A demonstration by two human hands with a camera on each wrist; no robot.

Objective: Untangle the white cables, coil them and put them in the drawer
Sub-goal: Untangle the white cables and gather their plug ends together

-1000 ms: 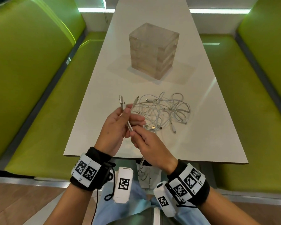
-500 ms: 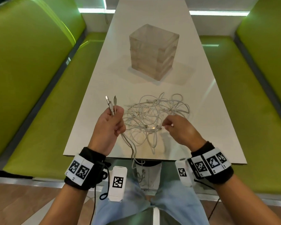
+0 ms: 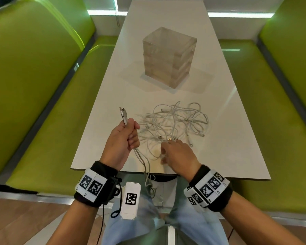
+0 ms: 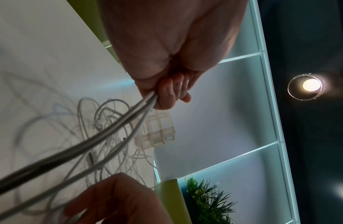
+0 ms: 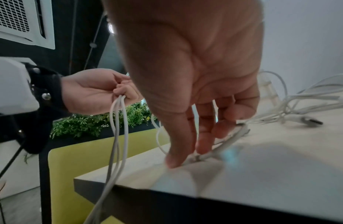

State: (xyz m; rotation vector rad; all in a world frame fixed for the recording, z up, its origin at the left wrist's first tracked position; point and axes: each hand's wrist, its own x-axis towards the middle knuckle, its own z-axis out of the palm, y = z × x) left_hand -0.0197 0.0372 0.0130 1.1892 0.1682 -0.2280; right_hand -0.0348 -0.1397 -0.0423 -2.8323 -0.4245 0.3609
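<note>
A tangle of white cables [image 3: 175, 122] lies on the near half of the white table [image 3: 109, 96]. My left hand [image 3: 126, 138] is raised over the table's front left and grips two cable strands in its fist [image 4: 167, 94]. Their two plug ends [image 3: 123, 114] stick up above the fist. Below it the strands [image 3: 145, 167] hang over the table edge toward my lap. My right hand [image 3: 177, 152] is down on the table at the near side of the tangle, thumb and fingertips [image 5: 203, 144] pinching a cable strand [image 5: 224, 145] there. The translucent drawer unit [image 3: 168, 57] stands mid-table, its drawers closed.
Green bench seats [image 3: 48, 131] run along both sides of the table, with tall green backrests. The near table edge [image 5: 147, 191] is just under my right wrist. A loose plug [image 5: 310, 121] lies on the table to the right of my right hand.
The hands have parted. My left hand moved left and holds the two plug ends up. My right hand let go of that cable, swung right, then dropped onto the tangle's near side.
</note>
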